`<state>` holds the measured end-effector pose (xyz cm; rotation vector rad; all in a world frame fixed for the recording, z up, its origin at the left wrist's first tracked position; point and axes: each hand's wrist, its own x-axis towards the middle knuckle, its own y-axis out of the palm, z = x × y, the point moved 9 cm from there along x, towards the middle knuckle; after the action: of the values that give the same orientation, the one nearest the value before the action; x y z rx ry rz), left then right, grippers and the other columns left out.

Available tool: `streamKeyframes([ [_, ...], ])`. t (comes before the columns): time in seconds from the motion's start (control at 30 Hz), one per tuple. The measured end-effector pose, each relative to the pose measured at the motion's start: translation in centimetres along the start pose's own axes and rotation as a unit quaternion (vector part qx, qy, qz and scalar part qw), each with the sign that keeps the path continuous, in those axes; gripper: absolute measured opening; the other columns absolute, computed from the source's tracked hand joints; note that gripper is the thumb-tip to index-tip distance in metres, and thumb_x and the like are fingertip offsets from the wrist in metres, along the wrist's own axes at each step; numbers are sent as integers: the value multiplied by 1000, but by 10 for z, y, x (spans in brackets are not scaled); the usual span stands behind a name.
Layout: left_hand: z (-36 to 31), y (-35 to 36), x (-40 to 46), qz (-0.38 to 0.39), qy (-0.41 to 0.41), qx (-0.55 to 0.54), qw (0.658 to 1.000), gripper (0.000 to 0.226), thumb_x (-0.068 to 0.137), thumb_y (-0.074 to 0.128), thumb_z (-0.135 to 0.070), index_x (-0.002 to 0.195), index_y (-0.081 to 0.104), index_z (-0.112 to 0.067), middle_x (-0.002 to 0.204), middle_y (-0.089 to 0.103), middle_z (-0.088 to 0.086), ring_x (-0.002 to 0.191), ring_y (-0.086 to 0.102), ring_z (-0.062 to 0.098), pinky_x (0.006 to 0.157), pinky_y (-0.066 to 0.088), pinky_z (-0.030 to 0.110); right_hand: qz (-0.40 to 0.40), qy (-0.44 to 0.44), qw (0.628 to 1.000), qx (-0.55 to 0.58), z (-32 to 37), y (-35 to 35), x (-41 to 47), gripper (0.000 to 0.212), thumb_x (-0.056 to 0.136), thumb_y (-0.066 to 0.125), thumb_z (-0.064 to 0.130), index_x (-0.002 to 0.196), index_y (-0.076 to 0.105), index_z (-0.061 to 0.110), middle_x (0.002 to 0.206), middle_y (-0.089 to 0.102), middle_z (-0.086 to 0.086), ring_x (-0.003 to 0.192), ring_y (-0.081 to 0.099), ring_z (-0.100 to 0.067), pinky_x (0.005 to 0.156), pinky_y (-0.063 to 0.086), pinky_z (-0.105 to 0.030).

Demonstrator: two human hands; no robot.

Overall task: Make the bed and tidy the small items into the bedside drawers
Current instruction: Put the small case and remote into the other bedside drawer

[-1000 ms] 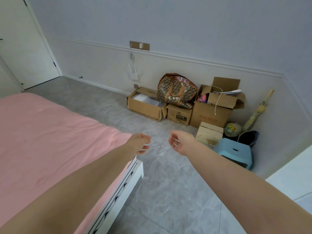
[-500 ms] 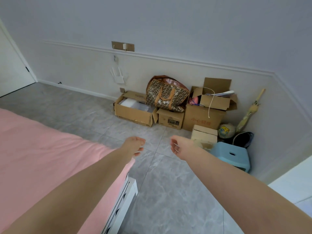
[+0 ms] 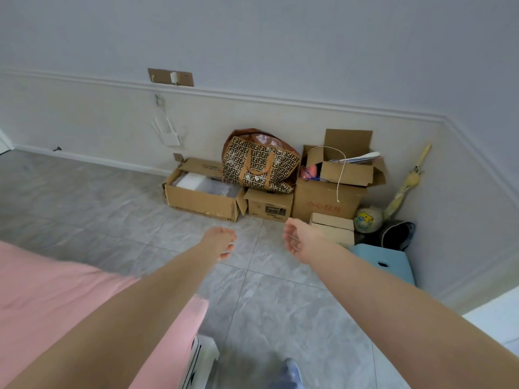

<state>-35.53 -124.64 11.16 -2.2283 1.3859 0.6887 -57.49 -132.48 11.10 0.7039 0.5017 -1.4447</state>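
The bed with its pink cover point(image 3: 50, 299) fills the lower left, its white frame corner point(image 3: 206, 357) showing near the bottom. Both my arms stretch out over the grey tiled floor beyond the bed's corner. My left hand point(image 3: 220, 242) hangs loosely curled, holding nothing, past the edge of the pink cover. My right hand point(image 3: 299, 240) is held a little to its right, fingers apart and empty. No bedside drawers or small items are in view.
Against the far wall stand several cardboard boxes point(image 3: 202, 197), a patterned brown bag point(image 3: 259, 161), a ball point(image 3: 368, 219), an umbrella point(image 3: 407, 183) and a blue stool point(image 3: 384, 262). A white furniture edge point(image 3: 497, 315) is at the right. My slippered foot point(image 3: 289, 373) shows below.
The view has swung right and forward; the bed has slid left and down in view, the door has left the frame. Both hands stay empty and stretched forward.
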Motion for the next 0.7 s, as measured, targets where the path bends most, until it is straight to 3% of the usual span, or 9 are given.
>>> streamKeyframes([
  [0.07,-18,12,25,-18,-7,-23,1000,22,99,39,-7,109,58,-10,109,59,11,95,54,24,91,45,36,5,8,1000,-17,20,6,27,11,86,70,20,93,68,13,81,67,-1,70,63,-13,60,49,-27],
  [0.2,-58,23,73,-60,-15,-43,997,27,100,38,-8,89,61,-13,115,64,10,102,60,24,87,45,35,56,25,997,-43,63,37,74,4,85,68,16,88,65,14,80,65,-1,69,60,-13,59,48,-25],
  [0.3,-81,28,100,-52,-34,-117,991,23,100,40,-9,109,62,-6,115,63,11,108,59,26,95,45,37,88,12,996,-13,103,66,106,7,83,70,18,80,65,14,78,66,0,70,61,-14,74,49,-29],
  [0.37,-101,28,106,-44,-21,-176,983,25,97,46,-5,119,58,-4,107,65,10,105,60,25,98,46,38,105,-12,994,-10,134,89,122,10,83,69,18,76,64,14,73,65,0,66,59,-13,70,47,-28],
  [0.57,-114,-18,144,-88,-35,-244,965,19,89,61,-10,108,65,-11,103,69,5,91,65,18,82,49,34,174,15,981,-81,147,169,164,8,80,70,22,83,64,16,71,63,2,60,56,-13,53,44,-27],
  [0.7,-125,-62,177,-115,-38,-266,956,17,95,54,-11,110,61,-11,107,65,4,102,60,20,87,46,32,205,37,970,-128,144,232,190,8,83,70,22,87,66,16,77,64,1,68,58,-14,67,49,-28],
])
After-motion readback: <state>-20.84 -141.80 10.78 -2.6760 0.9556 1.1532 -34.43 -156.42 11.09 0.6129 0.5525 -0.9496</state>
